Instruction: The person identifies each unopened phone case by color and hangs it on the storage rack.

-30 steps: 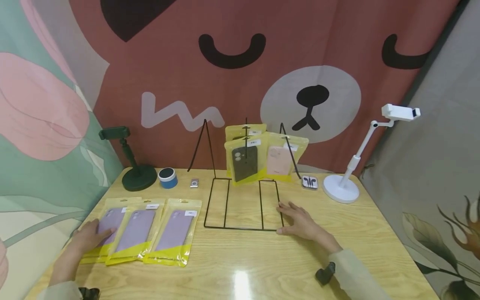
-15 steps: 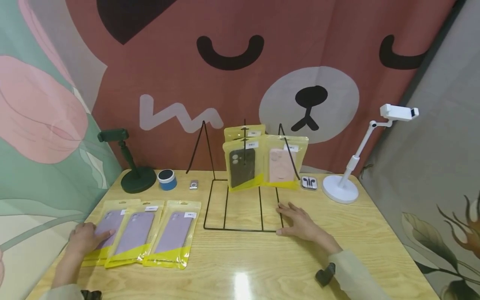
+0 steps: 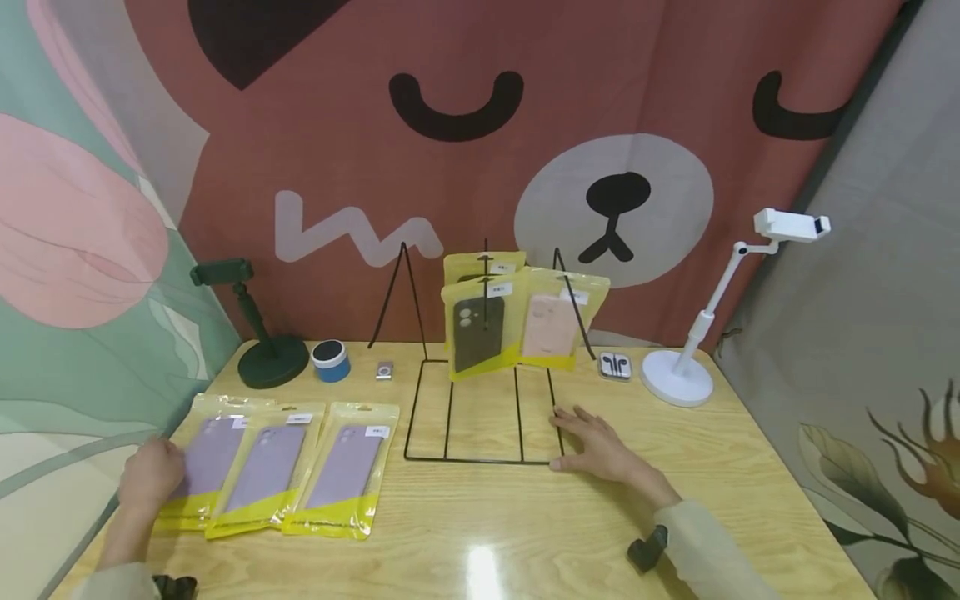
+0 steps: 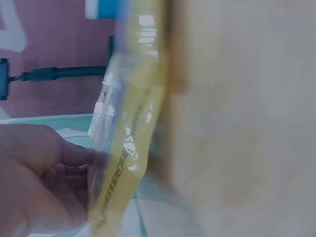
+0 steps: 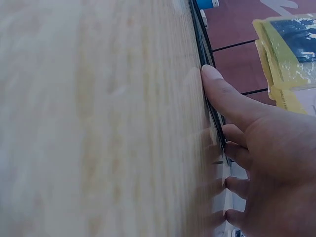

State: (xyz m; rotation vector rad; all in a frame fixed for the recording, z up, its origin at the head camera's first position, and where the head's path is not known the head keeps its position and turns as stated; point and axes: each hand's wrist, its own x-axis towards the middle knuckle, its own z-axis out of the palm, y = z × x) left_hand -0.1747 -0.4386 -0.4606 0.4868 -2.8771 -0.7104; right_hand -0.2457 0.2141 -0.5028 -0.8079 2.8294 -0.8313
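Note:
My left hand point(image 3: 150, 475) pinches the left edge of the leftmost bagged purple phone case point(image 3: 206, 454), thumb against the clear yellow bag in the left wrist view. Beside it lie a second bagged purple phone case point(image 3: 268, 467), overlapping it, and a third point(image 3: 347, 465). With relaxed, spread fingers, my right hand point(image 3: 603, 450) rests at the right side of the black wire display rack point(image 3: 465, 460); its thumb point(image 5: 215, 74) touches the base wire. From the rack's hooks hang a bagged black phone case point(image 3: 478, 337), another bag behind it, and a bagged pink one point(image 3: 550, 327).
Along the back stand a dark green phone stand point(image 3: 273, 362), a blue and white round container point(image 3: 331, 362) and a white phone stand point(image 3: 678, 379). A small square gadget point(image 3: 384, 371) and boxed earphones point(image 3: 615, 365) lie there too. A curtain point(image 3: 337, 167) hangs behind the table.
My left hand has shifted left, from lying over the leftmost bag to gripping its left edge. The hanging black and pink bags swing slightly. My right hand stays at the rack.

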